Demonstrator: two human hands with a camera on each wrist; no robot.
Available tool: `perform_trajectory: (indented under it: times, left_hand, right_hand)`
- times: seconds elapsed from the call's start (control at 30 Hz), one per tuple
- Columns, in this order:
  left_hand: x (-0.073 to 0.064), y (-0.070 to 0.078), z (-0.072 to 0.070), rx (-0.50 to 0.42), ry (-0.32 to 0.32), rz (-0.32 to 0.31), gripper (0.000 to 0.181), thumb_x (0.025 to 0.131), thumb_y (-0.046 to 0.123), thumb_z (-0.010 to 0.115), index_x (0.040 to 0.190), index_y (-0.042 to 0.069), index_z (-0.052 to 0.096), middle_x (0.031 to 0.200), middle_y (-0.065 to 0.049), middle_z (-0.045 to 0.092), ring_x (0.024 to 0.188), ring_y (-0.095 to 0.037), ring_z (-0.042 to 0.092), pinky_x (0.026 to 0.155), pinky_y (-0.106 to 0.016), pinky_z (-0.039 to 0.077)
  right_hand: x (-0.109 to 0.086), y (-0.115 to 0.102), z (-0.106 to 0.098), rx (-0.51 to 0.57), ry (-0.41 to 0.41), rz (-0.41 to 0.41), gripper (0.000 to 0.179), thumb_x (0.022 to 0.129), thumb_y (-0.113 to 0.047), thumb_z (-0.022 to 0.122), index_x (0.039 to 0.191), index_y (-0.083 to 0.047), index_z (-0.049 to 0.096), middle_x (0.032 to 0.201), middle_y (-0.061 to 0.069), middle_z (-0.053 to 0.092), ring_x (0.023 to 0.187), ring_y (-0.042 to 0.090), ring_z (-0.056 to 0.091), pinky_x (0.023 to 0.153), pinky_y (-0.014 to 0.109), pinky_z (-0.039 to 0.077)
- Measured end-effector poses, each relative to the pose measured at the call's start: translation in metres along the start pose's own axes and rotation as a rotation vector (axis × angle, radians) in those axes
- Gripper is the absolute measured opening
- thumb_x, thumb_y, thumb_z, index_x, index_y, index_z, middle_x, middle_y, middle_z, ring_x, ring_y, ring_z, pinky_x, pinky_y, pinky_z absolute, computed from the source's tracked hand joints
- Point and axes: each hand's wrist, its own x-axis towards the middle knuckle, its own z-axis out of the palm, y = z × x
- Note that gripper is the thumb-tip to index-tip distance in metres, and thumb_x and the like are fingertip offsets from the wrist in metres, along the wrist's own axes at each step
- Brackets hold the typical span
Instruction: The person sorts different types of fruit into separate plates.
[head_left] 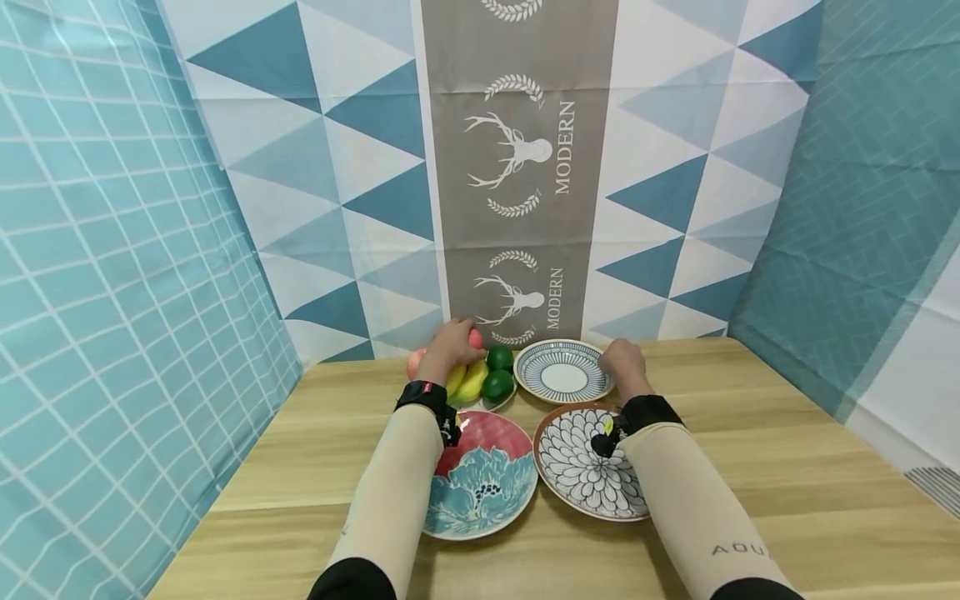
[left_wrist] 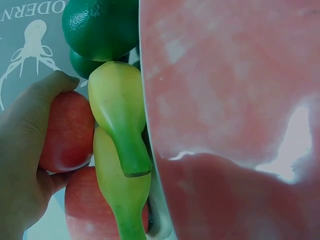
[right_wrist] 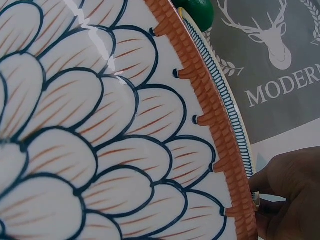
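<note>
- Red apple: round, smooth-skinned, at the back of the fruit plate; whether it is raised cannot be told.
- Left hand: thumb and fingers curl around the apple.
- Step, as judged: securing the apple; a lift would call for clearance from the tapered, yellow-green bananas.
- Right hand: fingers pinch the rim of the round, blue-lined plate.
- Green citrus fruits: glossy, dimpled.
- Nearer: glossy peony-patterned plate; brown-rimmed petal-patterned plate.
- Support: wood-grain tabletop.
</note>
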Motion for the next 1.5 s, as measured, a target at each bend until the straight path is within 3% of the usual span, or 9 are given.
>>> perform_trajectory:
  times: [0.37, 0.6, 0.9, 1.03, 1.5]
  left_hand:
    - [-0.009, 0.000, 0.009, 0.012, 0.027, 0.050, 0.070, 0.082, 0.044, 0.075, 0.139, 0.009, 0.051, 0.135, -0.019, 0.050, 0.116, -0.036, 0.052, 0.100, -0.046, 0.045]
    - [-0.006, 0.012, -0.003, 0.087, 0.071, 0.131, 0.063, 0.082, 0.040, 0.073, 0.132, 0.009, 0.055, 0.127, -0.016, 0.055, 0.112, -0.032, 0.055, 0.097, -0.043, 0.047]
    - [0.000, 0.036, -0.022, 0.111, 0.085, 0.160, 0.059, 0.080, 0.041, 0.075, 0.128, 0.013, 0.057, 0.119, -0.010, 0.055, 0.099, -0.027, 0.057, 0.085, -0.040, 0.050]
    - [0.004, 0.051, -0.025, 0.113, 0.101, 0.200, 0.061, 0.079, 0.042, 0.075, 0.131, 0.014, 0.057, 0.119, -0.010, 0.056, 0.098, -0.027, 0.058, 0.085, -0.039, 0.050]
    - [0.017, 0.113, 0.001, 0.119, 0.098, 0.263, 0.056, 0.079, 0.046, 0.073, 0.126, 0.019, 0.057, 0.114, -0.005, 0.055, 0.095, -0.021, 0.056, 0.078, -0.033, 0.051]
  right_hand:
    - [-0.005, 0.006, 0.010, 0.000, -0.015, -0.014, 0.022, 0.091, -0.008, 0.056, 0.101, 0.011, 0.064, 0.102, 0.026, 0.062, 0.085, 0.033, 0.055, 0.071, 0.038, 0.049]
    - [-0.004, 0.005, 0.010, -0.010, -0.019, 0.002, 0.025, 0.092, -0.009, 0.055, 0.103, 0.012, 0.064, 0.104, 0.026, 0.062, 0.085, 0.032, 0.055, 0.072, 0.038, 0.050]
    - [-0.003, 0.004, 0.006, -0.015, -0.013, -0.008, 0.026, 0.092, -0.009, 0.056, 0.104, 0.012, 0.064, 0.105, 0.027, 0.062, 0.087, 0.033, 0.056, 0.074, 0.039, 0.051]
    - [-0.004, 0.004, 0.005, -0.015, -0.007, -0.007, 0.026, 0.092, -0.009, 0.056, 0.105, 0.013, 0.063, 0.105, 0.027, 0.062, 0.087, 0.033, 0.055, 0.073, 0.039, 0.051]
    - [-0.006, 0.004, 0.001, -0.022, -0.014, -0.019, 0.026, 0.092, -0.010, 0.056, 0.102, 0.012, 0.064, 0.103, 0.027, 0.062, 0.085, 0.033, 0.054, 0.071, 0.038, 0.050]
